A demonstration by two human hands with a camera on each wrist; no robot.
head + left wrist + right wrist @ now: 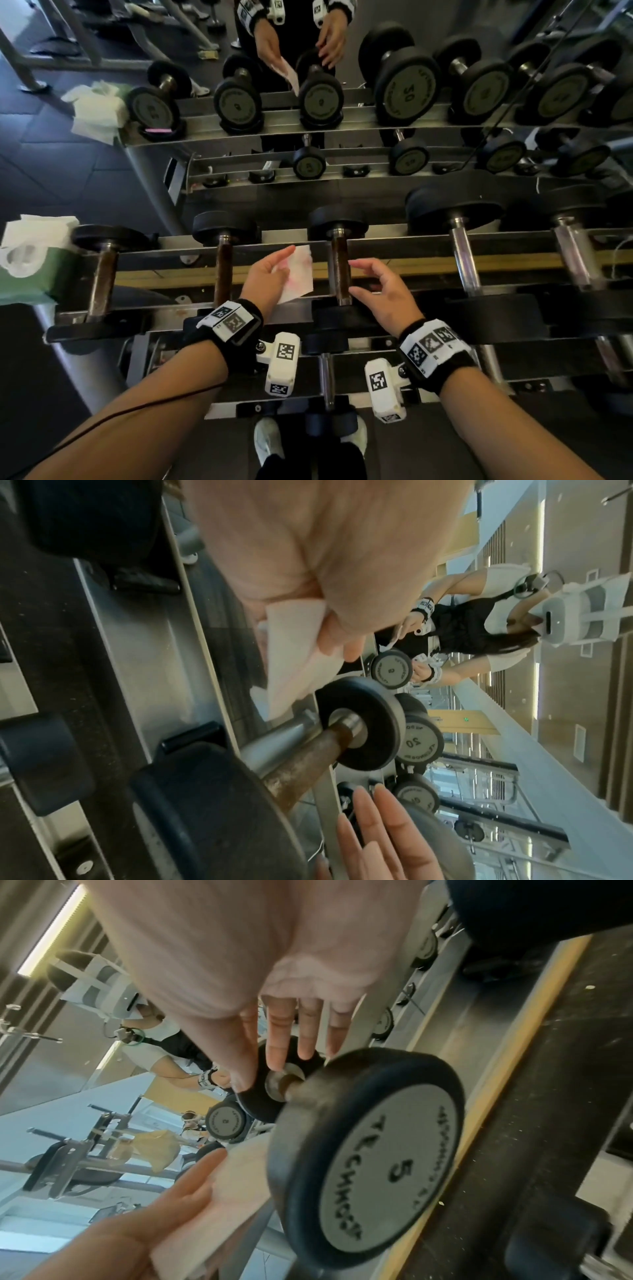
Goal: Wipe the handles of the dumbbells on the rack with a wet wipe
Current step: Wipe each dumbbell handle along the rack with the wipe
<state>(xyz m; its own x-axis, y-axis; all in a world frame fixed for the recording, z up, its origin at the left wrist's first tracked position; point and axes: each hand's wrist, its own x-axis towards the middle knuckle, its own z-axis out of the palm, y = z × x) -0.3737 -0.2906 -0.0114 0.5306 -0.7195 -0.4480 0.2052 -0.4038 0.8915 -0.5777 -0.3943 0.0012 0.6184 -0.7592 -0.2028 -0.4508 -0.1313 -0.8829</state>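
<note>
One wet wipe (297, 274) in left grip (265, 275)

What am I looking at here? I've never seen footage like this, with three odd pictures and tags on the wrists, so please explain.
A person is cleaning gym dumbbells while wearing three cameras. The large picture comes from the head, looking down; the other two come from each wrist, looking along the fingers. A mirror behind the rack repeats everything.

The left hand holds a folded wet wipe. The right hand is open beside a rusty dumbbell handle, not gripping it. The right wrist view shows that dumbbell's end marked 5. A green wipe pack sits at the rack's left end.
</note>
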